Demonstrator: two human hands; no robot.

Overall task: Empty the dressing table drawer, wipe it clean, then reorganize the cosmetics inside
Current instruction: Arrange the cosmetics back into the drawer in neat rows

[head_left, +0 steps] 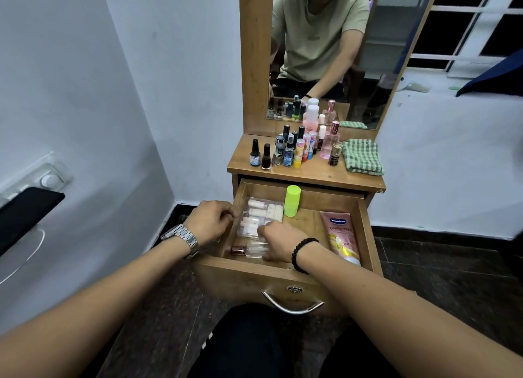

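Observation:
The wooden drawer [365, 230] is pulled out. At its left lies a clear pouch [261, 210] of small white bottles. My left hand [210, 222], with a watch on the wrist, is curled at the drawer's left wall and pinches the pouch's left edge. My right hand [278, 243], with a black bead bracelet, reaches into the drawer and grips the pouch's near edge. Just in front lies a clear bottle [250, 249] with a dark red cap, partly under that hand. A lime green container [292, 201] stands at the back. A pink lotion tube [342, 236] lies at the right.
On the dressing table top [311, 171] stand several nail polish and perfume bottles [294, 148], with a folded green checked cloth [362, 157] at the right. Above is a mirror [325, 52]. A white wall is on the left, dark floor around, and my knee sits below the drawer handle [293, 305].

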